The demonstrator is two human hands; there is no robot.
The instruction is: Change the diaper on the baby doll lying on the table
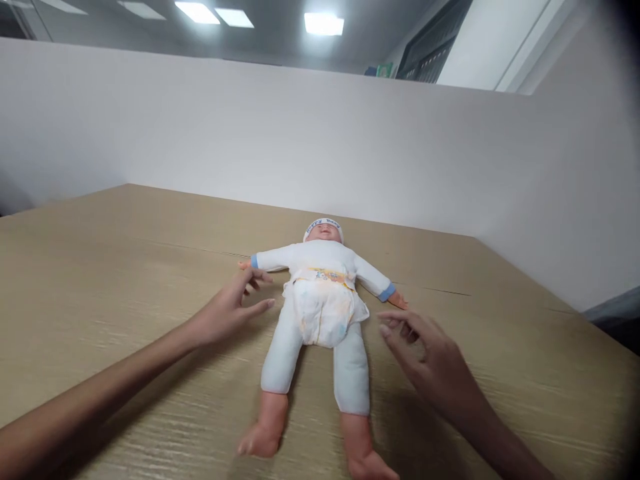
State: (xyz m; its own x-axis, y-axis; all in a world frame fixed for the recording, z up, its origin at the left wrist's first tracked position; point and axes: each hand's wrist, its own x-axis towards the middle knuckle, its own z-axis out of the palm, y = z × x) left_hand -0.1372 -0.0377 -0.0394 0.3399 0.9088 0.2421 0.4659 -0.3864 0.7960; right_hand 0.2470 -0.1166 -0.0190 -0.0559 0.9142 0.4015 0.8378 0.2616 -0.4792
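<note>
A baby doll (324,257) in a white suit with blue cuffs and a white printed cap lies on its back, feet toward me and arms spread. Around its hips is a white diaper (323,310) with a yellow-orange printed waistband. Left of the diaper, my left hand (233,303) hovers with thumb and fingers apart, holding nothing. To the right, my right hand (425,353) is near the diaper's side edge and the doll's hand, its fingers curled and thumb close to the index finger. Nothing shows between those fingertips, and a gap separates them from the diaper.
The doll lies on a wood-grain table (150,267) with thin seams across it. A pale partition wall (280,133) rises along the table's far edge and right side. Ceiling lights (324,24) and a dark window frame (434,40) show above it.
</note>
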